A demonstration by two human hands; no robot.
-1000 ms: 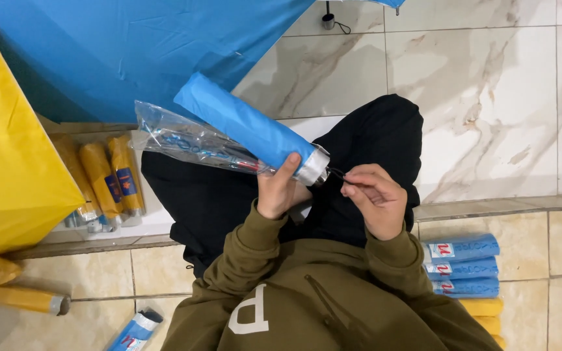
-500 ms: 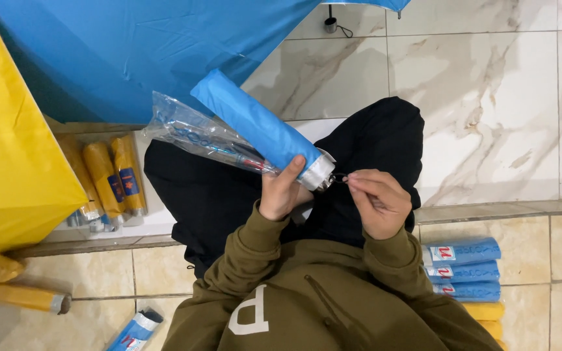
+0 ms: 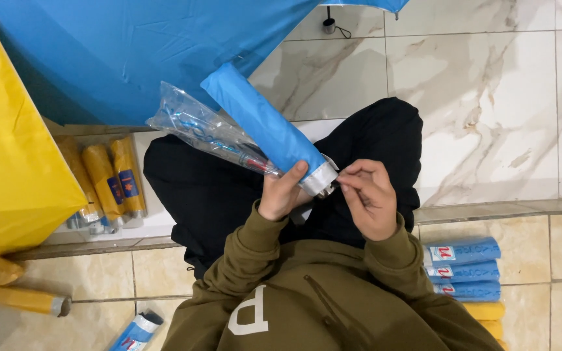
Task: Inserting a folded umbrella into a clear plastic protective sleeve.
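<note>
My left hand (image 3: 282,193) grips a folded blue umbrella (image 3: 261,125) near its silver end (image 3: 317,180), together with a clear plastic sleeve (image 3: 203,132) that lies alongside it. The umbrella points up and to the left over my lap. My right hand (image 3: 367,197) pinches something small at the silver end, fingers closed; what it pinches is too small to make out. I sit in black trousers (image 3: 209,188) and an olive hoodie (image 3: 307,292).
An open blue umbrella (image 3: 131,52) and an open yellow one (image 3: 14,149) spread at the upper left. Wrapped yellow umbrellas (image 3: 108,179) lie on a ledge at left. Packed blue umbrellas (image 3: 463,270) are stacked at right. Marble tile floor (image 3: 489,97) lies beyond.
The umbrella and sleeve have tilted a little more upright and shifted slightly right. My right hand has moved closer to the silver end.
</note>
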